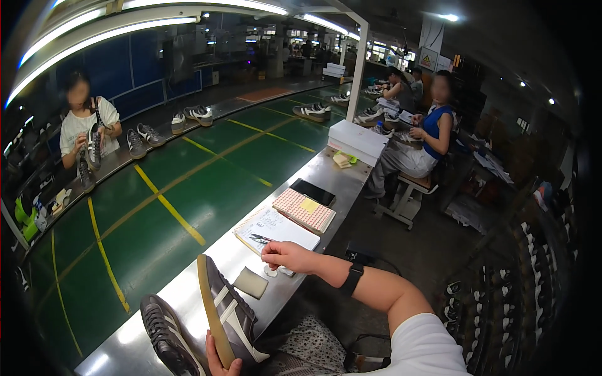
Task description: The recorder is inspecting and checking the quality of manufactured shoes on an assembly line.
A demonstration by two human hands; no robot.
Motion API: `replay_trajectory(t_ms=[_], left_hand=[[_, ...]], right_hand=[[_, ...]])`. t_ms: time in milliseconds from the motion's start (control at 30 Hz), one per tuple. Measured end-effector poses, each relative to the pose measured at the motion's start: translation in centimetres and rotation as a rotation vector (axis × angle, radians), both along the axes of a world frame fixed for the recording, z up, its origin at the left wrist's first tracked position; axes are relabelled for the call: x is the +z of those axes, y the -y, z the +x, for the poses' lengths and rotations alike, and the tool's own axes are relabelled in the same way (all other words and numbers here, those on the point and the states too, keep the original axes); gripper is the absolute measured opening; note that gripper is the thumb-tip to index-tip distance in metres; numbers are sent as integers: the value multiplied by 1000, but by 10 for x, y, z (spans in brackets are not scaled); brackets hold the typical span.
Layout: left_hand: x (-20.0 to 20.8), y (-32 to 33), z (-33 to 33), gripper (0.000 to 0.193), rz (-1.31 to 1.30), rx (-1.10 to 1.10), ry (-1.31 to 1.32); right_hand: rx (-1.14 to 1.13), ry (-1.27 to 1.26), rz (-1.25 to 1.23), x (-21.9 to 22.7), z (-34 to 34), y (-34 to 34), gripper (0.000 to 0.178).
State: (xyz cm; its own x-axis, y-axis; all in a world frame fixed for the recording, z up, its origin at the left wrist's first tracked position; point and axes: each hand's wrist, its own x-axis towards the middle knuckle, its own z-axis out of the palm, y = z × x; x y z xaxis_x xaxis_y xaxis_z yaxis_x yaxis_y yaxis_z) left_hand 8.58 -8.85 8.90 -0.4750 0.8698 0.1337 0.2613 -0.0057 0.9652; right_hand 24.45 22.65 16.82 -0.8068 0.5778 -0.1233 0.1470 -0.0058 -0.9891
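Note:
My left hand (221, 358) grips a dark grey sneaker (233, 313) with cream stripes around its heel end, holding it upright with the tan sole facing left. A matching sneaker (168, 332) rests on the metal bench to its left. My right hand (291, 257) is closed, fingers curled in, above the near edge of an open notebook (285, 233). Small dark thread snips (258, 239) are right beside its fingertips; what the fingers hold, if anything, is hidden. A pale sponge pad (251, 283) and a small white round piece (270, 271) lie close by.
Past the notebook are a red-patterned book (304, 210), a dark phone (313, 192) and a white shoebox (357, 141). A green conveyor belt (207, 182) runs along the left of the metal bench (135, 332). A co-worker (88, 125) across it handles sneakers; another (433, 125) sits ahead right.

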Motion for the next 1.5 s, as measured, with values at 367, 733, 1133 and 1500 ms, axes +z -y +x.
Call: replay_trajectory(t_ms=[367, 733, 1133, 1500], left_hand=[[7, 3, 2, 86, 34, -32, 47], [4, 4, -1, 84, 6, -38, -103], [12, -6, -5, 87, 137, -88, -159], [11, 0, -8, 87, 143, -100, -133]], right_hand=[[139, 33, -3, -2, -22, 16, 14], [155, 117, 33, -1, -21, 27, 15], [341, 147, 876, 44, -37, 26, 10], [751, 99, 1315, 69, -93, 55, 5]])
